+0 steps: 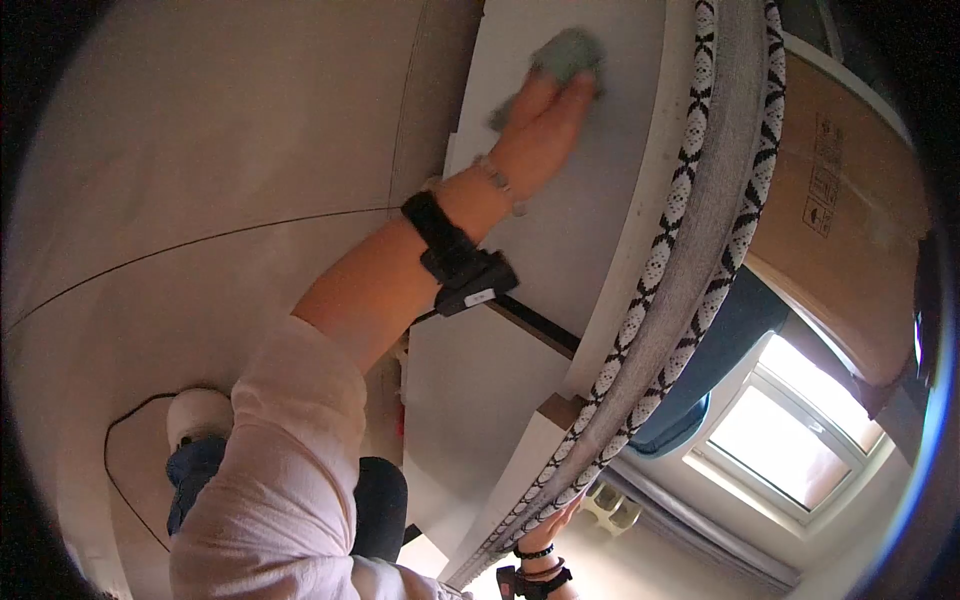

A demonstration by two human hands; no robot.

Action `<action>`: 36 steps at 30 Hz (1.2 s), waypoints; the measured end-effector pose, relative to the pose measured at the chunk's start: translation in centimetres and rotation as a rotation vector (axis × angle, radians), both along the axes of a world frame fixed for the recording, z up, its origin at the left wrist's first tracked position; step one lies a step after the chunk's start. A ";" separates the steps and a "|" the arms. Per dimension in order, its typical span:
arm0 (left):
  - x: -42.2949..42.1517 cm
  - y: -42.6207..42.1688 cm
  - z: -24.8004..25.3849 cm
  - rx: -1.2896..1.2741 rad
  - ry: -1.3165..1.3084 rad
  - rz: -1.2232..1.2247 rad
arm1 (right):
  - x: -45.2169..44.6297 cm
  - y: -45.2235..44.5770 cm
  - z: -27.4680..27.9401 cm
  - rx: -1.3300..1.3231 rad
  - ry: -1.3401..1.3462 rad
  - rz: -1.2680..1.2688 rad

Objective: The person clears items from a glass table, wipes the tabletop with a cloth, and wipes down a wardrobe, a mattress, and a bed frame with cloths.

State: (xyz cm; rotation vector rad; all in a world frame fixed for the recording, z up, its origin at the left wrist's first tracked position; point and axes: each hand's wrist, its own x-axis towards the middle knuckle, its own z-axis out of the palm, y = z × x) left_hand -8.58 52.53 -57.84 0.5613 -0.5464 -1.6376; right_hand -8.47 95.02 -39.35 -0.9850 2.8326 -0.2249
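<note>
My left hand point(548, 112) is closed on a grey-green cloth point(568, 55) and presses it to a pale flat panel point(610, 130). A black strap with a small box point(465, 265) and a bracelet sit on that wrist. At the bottom, my right hand point(562, 522) rests at the black-and-white patterned trim point(665, 250) of a padded edge. Its fingers look stretched out, partly hidden by the trim. It wears dark bands and another black device.
Left of the panel is a light floor point(250, 130) with dark seams and a thin cable point(110, 450). My shoe point(200, 415) and knee show low down. A cardboard box point(840, 200), a blue cushion-like thing point(710, 350) and a window point(790, 430) lie on the right.
</note>
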 end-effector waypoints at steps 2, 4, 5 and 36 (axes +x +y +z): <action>0.5 -0.8 2.3 -0.081 0.062 0.062 | -1.9 5.4 0.1 -0.255 -0.184 -0.195; -0.2 -2.3 3.6 -0.363 -0.365 0.336 | -1.1 2.9 -0.1 0.019 0.085 -0.036; 0.2 -1.7 3.8 -0.374 -0.363 0.345 | -1.4 3.3 -0.5 -0.029 0.087 -0.027; 2.4 7.7 1.8 -0.817 -0.547 0.208 | -0.2 -0.1 -0.5 -0.065 0.039 0.045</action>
